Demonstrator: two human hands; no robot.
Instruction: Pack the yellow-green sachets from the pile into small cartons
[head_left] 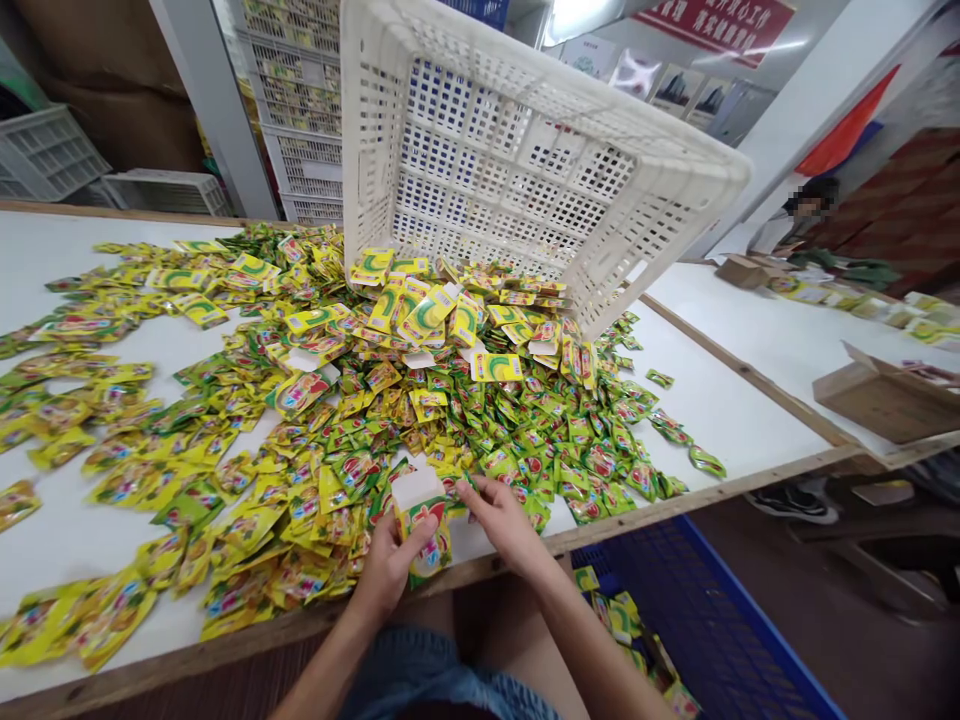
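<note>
My left hand (388, 568) grips a small printed box (429, 568) at the table's front edge, thumb across its front. The box's white top flap (418, 487) stands up. Close to its right side is my right hand (504, 522), thumb and fingers pinched together. What lies between those fingertips is too small to make out. Around both hands spreads a heap of small sachets, yellow ones (262, 530) to the left and green ones (592, 460) to the right. Flat yellow cartons (427, 312) lie piled on the heap's far side.
A white plastic crate (547, 45) lies tipped on its side behind the heap, its opening facing me. Below the table's edge on the right is a blue crate (720, 610) with packs inside. An open cardboard box (885, 395) and another person (784, 225) are at the right-hand table.
</note>
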